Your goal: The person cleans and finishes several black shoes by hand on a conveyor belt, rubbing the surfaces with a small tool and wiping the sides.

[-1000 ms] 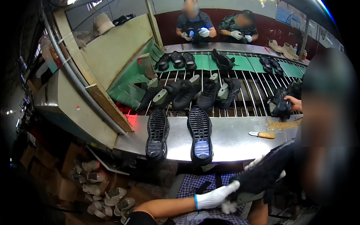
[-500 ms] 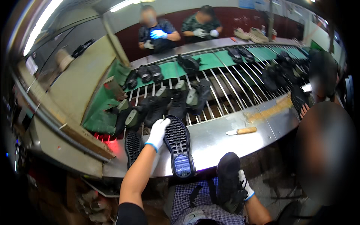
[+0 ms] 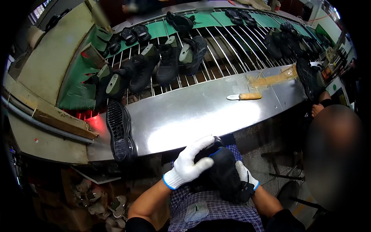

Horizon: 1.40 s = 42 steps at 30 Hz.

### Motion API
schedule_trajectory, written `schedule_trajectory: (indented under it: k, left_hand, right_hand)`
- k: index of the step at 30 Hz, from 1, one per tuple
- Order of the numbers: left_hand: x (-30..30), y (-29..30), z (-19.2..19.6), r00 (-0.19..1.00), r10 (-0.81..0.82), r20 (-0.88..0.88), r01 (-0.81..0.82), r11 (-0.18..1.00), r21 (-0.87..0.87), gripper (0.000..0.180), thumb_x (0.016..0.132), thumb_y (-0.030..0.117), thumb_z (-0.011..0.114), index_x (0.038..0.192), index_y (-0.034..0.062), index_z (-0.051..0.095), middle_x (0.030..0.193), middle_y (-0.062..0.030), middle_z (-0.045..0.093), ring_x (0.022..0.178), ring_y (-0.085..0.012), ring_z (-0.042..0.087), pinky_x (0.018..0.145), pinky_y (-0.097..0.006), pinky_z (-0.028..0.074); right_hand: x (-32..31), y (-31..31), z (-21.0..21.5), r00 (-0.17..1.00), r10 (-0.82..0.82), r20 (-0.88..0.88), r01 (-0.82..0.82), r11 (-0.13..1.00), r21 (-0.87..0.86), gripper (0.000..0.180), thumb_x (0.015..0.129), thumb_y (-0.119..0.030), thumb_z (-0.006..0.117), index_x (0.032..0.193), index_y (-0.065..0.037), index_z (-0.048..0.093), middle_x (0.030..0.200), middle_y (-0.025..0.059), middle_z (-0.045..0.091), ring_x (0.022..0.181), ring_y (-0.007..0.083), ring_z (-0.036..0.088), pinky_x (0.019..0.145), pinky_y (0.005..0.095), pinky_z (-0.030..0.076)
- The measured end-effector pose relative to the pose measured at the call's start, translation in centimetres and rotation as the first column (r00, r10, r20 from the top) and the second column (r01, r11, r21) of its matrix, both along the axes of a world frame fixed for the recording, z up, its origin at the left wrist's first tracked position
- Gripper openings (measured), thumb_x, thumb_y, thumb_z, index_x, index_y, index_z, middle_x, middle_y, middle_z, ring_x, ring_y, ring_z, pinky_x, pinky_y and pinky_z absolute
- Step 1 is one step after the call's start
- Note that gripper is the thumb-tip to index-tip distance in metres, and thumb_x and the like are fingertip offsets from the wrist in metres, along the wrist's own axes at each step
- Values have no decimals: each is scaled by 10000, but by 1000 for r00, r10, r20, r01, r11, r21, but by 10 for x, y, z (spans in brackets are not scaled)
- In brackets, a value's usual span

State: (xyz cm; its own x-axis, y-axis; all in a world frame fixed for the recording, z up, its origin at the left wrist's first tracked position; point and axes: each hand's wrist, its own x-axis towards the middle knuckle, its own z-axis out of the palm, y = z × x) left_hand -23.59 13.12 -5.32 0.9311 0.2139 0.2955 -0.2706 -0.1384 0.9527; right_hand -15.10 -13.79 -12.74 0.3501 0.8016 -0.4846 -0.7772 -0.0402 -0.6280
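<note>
A black shoe upper [image 3: 224,170] is held over my lap, toe pointing away from me, with a strip of blue showing near its toe. My right hand [image 3: 247,176], in a white glove, grips it from the right near the ankle and laces. My left hand [image 3: 191,162], also gloved, curves around the toe end from the left. Under its fingertips shows the dark edge of a black shoe sole [image 3: 218,142]; most of that sole is hidden by the hand and the upper. Another black sole [image 3: 119,131] lies tread up at the bench's left end.
On the metal bench [image 3: 174,116] lies a wooden-handled knife [image 3: 245,96]. Beyond it, black shoes [image 3: 169,63] with shoe lasts stand on a roller rack [image 3: 226,58]. A co-worker's hand [image 3: 317,110] is at right, near a black shoe [image 3: 309,79].
My left hand has brought the sole from the bench down to the toe of the upper. My right hand has raised and turned the upper slightly. The view has tilted downward.
</note>
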Motion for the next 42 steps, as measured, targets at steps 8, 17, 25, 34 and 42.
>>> schedule_trajectory:
  k: [8,17,25,34,42]
  left_hand:
    - [-3,3,18,997,-71,22,64,968,243,981,718,323,1022,1490,-51,545,1542,-280,538,1403,-369,583,1166,-455,500]
    - [-7,0,20,996,-84,25,74,958,277,909,753,289,1004,1472,-46,560,1522,-279,563,1393,-367,593,1161,-449,488]
    - [-23,1,41,980,133,145,-155,976,152,719,823,265,942,1375,-56,611,1453,-333,597,1356,-393,615,1151,-457,490]
    - [-64,55,43,911,400,-99,-390,915,103,656,851,319,920,1266,-40,560,1221,-180,670,1116,-237,654,1044,-378,521]
    - [-76,39,50,928,366,-67,-369,929,-26,791,805,430,954,1260,-58,530,1159,-158,671,1071,-218,657,989,-366,545]
  right_hand:
    - [-3,6,-1,988,36,150,-32,999,-29,564,1190,-359,337,1439,82,586,1370,156,700,1231,227,688,1081,374,554]
    - [3,2,9,905,128,405,-133,991,-15,589,1179,-393,385,1462,91,568,1385,151,695,1269,217,655,1102,348,514]
    - [5,43,78,862,48,505,-65,998,16,622,1096,-488,587,1393,57,611,1264,102,715,1178,172,647,1047,348,522]
    - [8,59,124,207,424,882,-331,878,-345,593,1016,-413,674,1419,13,585,1036,229,775,920,374,790,829,404,649]
    - [27,164,86,-35,-405,914,-235,892,386,392,969,-194,737,1340,-75,694,1156,166,736,950,346,752,802,420,629]
